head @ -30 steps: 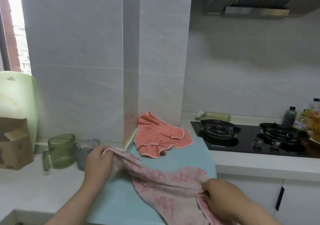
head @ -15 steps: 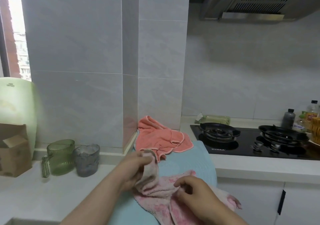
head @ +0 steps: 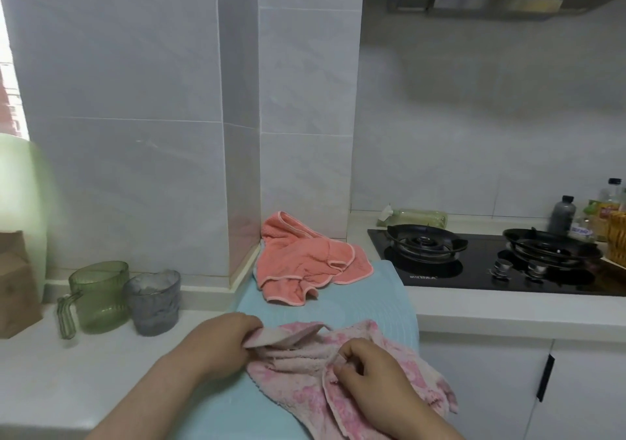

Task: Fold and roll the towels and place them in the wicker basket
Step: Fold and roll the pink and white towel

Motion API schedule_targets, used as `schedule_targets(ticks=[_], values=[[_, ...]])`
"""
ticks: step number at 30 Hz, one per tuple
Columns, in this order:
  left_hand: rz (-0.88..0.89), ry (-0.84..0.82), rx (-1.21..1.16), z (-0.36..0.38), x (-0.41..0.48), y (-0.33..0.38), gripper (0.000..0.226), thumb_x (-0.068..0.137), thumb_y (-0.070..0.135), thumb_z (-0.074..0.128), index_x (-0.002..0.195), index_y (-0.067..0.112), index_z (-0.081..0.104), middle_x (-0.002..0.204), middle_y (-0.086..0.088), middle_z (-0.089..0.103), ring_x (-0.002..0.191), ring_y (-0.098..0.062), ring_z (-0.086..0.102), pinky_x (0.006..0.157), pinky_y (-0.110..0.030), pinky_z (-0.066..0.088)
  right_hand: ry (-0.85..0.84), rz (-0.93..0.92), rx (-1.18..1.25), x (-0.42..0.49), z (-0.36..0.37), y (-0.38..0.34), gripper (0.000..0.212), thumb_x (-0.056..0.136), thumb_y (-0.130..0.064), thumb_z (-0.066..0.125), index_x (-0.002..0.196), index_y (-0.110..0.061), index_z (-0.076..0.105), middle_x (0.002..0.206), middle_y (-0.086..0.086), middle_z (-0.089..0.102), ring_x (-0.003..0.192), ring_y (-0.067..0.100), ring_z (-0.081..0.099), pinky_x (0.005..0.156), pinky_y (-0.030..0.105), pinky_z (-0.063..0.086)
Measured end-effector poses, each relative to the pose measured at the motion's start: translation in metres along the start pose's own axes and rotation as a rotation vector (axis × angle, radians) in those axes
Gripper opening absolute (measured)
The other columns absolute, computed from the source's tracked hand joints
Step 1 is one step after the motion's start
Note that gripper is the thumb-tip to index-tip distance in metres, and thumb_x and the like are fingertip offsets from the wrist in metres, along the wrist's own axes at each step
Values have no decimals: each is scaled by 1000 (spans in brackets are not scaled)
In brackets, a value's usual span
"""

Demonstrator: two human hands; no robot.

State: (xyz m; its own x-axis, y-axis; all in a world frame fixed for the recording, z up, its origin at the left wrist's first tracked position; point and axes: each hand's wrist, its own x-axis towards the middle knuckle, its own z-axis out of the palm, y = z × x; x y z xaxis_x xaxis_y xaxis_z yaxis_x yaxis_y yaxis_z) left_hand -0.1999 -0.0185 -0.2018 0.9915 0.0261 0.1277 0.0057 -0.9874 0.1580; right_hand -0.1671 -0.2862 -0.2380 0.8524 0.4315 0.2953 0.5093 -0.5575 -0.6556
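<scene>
On the blue mat (head: 342,307) covering the table (head: 50,375), the left hand (head: 220,341) grips a corner of the crumpled pink towel (head: 298,388) while the right hand (head: 369,377) pinches a fold; a coral towel (head: 301,256) lies at the mat's far end.

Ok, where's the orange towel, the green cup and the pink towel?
orange towel (head: 298,256), head view, middle of the crumpled cloth.
green cup (head: 100,299), head view, its ribbed side.
pink towel (head: 298,368), head view, its bunched middle.

wicker basket (head: 617,239) cut off R edge, cardboard box (head: 15,287) cut off L edge
</scene>
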Motion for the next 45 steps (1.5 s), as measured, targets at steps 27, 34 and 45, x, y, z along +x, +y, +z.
schedule_targets(ticks=[27, 34, 45], values=[[-247, 21, -1980, 10, -2, 20, 52, 84, -7, 49, 133, 9, 52, 109, -22, 66, 88, -33, 69, 73, -40, 60, -140, 141, 539, 24, -5, -33, 18, 97, -10, 53, 80, -13, 58, 63, 0, 58, 56, 12, 56, 49, 24, 44], [-288, 48, -2261, 20, 33, 31, 53, 80, 15, 54, 129, -6, 53, 96, -22, 65, 68, -27, 67, 59, -32, 59, -85, 188, 578, 28, 6, -22, 20, 99, -13, 51, 82, -10, 59, 59, 6, 60, 48, 15, 51, 48, 25, 43], [-35, 157, -828, 52, 24, 56, 67, 67, 12, 79, 120, 37, 47, 108, 4, 54, 87, -1, 55, 79, -12, 47, 150, 382, 1051, 39, 6, 0, 18, 98, -3, 48, 92, 7, 61, 86, 15, 72, 77, 29, 54, 65, 35, 46]])
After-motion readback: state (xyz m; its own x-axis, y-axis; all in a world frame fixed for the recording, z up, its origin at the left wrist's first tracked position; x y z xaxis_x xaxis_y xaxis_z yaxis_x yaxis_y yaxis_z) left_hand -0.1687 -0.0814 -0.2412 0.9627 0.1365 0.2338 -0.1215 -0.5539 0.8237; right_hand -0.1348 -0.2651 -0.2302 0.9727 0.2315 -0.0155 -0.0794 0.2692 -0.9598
